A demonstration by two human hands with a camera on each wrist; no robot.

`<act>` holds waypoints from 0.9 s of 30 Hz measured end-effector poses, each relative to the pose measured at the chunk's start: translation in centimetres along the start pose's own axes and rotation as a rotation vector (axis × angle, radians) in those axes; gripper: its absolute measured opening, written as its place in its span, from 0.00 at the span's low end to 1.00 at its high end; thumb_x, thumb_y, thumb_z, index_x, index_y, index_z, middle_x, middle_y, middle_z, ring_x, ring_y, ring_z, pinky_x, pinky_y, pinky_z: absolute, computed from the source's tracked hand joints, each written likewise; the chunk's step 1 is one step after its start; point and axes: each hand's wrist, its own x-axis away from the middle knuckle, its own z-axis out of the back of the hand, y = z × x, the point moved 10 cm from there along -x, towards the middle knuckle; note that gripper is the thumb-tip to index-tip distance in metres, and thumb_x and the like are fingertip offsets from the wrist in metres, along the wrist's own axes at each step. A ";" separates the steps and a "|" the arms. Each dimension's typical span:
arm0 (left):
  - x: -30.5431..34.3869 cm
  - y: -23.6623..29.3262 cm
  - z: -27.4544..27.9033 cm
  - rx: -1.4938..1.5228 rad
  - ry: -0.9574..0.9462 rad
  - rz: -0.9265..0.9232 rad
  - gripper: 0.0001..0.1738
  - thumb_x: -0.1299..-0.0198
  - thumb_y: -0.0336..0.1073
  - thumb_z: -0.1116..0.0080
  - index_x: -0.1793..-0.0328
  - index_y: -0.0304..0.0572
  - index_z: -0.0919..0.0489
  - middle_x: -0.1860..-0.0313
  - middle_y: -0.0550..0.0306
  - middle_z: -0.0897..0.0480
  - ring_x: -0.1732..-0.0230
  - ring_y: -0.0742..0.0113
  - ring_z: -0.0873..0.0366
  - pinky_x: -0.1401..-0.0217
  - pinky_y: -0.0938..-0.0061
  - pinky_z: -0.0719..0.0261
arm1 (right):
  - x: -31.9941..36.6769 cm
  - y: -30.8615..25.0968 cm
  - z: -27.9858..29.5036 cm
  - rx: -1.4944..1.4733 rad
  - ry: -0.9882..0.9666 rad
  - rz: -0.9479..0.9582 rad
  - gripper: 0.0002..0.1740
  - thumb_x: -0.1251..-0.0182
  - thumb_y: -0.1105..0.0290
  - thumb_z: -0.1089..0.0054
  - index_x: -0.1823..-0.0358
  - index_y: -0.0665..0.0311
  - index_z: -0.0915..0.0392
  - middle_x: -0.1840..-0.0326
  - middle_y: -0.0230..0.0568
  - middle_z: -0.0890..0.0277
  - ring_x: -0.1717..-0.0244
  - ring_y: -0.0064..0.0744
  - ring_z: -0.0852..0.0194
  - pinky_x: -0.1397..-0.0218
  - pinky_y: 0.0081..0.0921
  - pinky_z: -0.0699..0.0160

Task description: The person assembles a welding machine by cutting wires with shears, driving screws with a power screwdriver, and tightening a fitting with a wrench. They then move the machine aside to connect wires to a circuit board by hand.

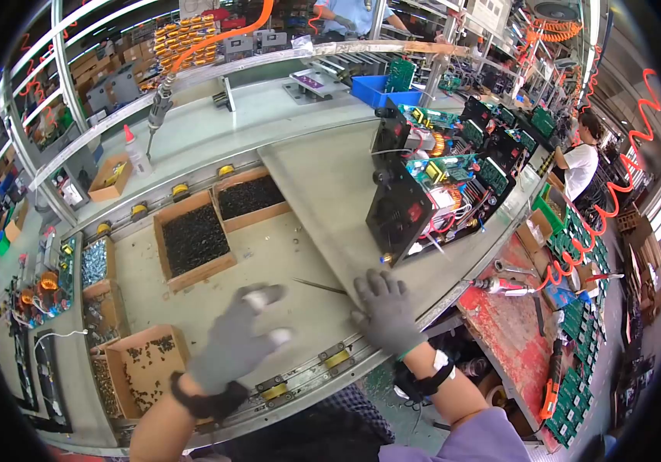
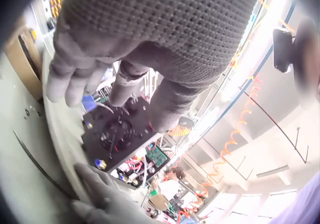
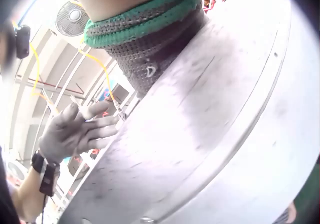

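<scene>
The gloved left hand (image 1: 242, 335) hovers over the bench between the screw boxes and the board edge, fingers spread and holding nothing. In the left wrist view, that hand (image 2: 150, 39) fills the top, its fingers pointing down. The gloved right hand (image 1: 389, 314) rests its fingers on the near corner of a grey board (image 1: 322, 200), beside a black-panelled unit (image 1: 399, 215). A thin dark rod (image 1: 319, 286) lies just left of its fingertips. In the right wrist view a pale metal surface (image 3: 200, 134) hides most of the right hand.
Boxes of black screws (image 1: 192, 240) stand to the left, with a cardboard box (image 1: 145, 366) nearer. A roller rail (image 1: 338, 359) runs along the front edge. To the right are a red-painted table (image 1: 500, 323), a pneumatic driver (image 1: 500, 286) and green circuit boards (image 1: 573, 393). A person (image 1: 579, 162) is at the far right.
</scene>
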 end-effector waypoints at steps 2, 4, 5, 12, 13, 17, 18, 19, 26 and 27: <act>3.0 -2.5 3.3 0.066 0.143 0.066 0.34 0.41 0.44 0.33 0.31 0.37 0.28 0.37 0.46 0.25 0.33 0.53 0.28 0.29 0.62 0.32 | -0.6 2.3 -0.1 0.052 -0.020 -0.037 0.36 0.36 0.56 0.41 0.26 0.55 0.35 0.24 0.48 0.41 0.22 0.53 0.49 0.25 0.57 0.45; 7.0 -5.5 6.3 0.184 0.283 0.178 0.30 0.42 0.39 0.34 0.34 0.35 0.26 0.38 0.47 0.24 0.34 0.54 0.27 0.30 0.63 0.30 | -1.2 5.0 -0.5 0.148 -0.041 -0.088 0.36 0.36 0.56 0.40 0.26 0.51 0.35 0.24 0.46 0.41 0.23 0.51 0.46 0.27 0.57 0.41; 9.0 -7.1 7.5 0.265 0.329 0.243 0.31 0.42 0.37 0.35 0.33 0.33 0.27 0.37 0.48 0.25 0.34 0.56 0.27 0.30 0.62 0.31 | -1.5 6.6 -0.4 0.159 -0.033 -0.105 0.36 0.36 0.56 0.40 0.26 0.51 0.35 0.24 0.46 0.41 0.23 0.51 0.46 0.27 0.57 0.41; 24.3 -13.5 15.2 0.240 0.675 0.439 0.32 0.44 0.30 0.43 0.30 0.29 0.31 0.39 0.51 0.25 0.37 0.59 0.28 0.31 0.66 0.31 | -2.8 19.9 1.2 0.223 -0.061 -0.305 0.34 0.32 0.56 0.41 0.24 0.44 0.37 0.24 0.44 0.41 0.24 0.52 0.44 0.30 0.54 0.36; 26.4 -13.1 15.7 0.250 0.676 0.487 0.30 0.38 0.34 0.40 0.30 0.32 0.29 0.36 0.48 0.25 0.37 0.59 0.27 0.33 0.66 0.31 | -3.1 22.1 1.4 0.238 -0.042 -0.338 0.34 0.32 0.56 0.41 0.25 0.44 0.37 0.25 0.44 0.39 0.25 0.53 0.42 0.31 0.54 0.35; 33.2 -14.3 17.7 -0.046 0.772 0.493 0.27 0.31 0.40 0.39 0.31 0.31 0.28 0.37 0.46 0.22 0.39 0.60 0.26 0.36 0.67 0.29 | -4.1 29.8 2.8 0.244 0.014 -0.773 0.31 0.31 0.59 0.43 0.27 0.46 0.35 0.31 0.46 0.34 0.32 0.51 0.33 0.33 0.51 0.31; 34.9 -15.7 17.9 -0.045 0.779 0.496 0.27 0.31 0.40 0.39 0.31 0.31 0.28 0.37 0.46 0.22 0.39 0.60 0.26 0.36 0.67 0.29 | -4.3 31.1 3.9 0.278 0.124 -0.912 0.30 0.31 0.60 0.44 0.28 0.48 0.34 0.33 0.46 0.32 0.34 0.50 0.30 0.34 0.50 0.29; 36.7 -16.6 18.6 -0.301 0.747 0.531 0.27 0.31 0.40 0.40 0.31 0.31 0.28 0.38 0.46 0.21 0.39 0.60 0.26 0.36 0.67 0.29 | -6.1 28.8 4.0 0.347 0.018 -0.836 0.30 0.33 0.64 0.43 0.29 0.52 0.34 0.33 0.46 0.32 0.34 0.49 0.30 0.37 0.47 0.27; 42.6 -21.1 19.0 -0.658 0.782 0.902 0.35 0.42 0.38 0.33 0.33 0.25 0.30 0.35 0.33 0.25 0.34 0.42 0.27 0.32 0.57 0.30 | -1.9 -1.8 3.1 -0.203 0.127 0.302 0.28 0.38 0.65 0.36 0.36 0.60 0.28 0.40 0.53 0.28 0.40 0.55 0.31 0.38 0.49 0.30; 40.5 -18.2 18.7 -0.570 0.810 1.014 0.35 0.43 0.41 0.33 0.33 0.25 0.29 0.39 0.32 0.23 0.35 0.40 0.26 0.33 0.57 0.29 | 0.1 -4.9 2.6 -0.276 0.113 0.392 0.27 0.40 0.67 0.35 0.38 0.61 0.27 0.40 0.54 0.28 0.40 0.55 0.30 0.39 0.48 0.30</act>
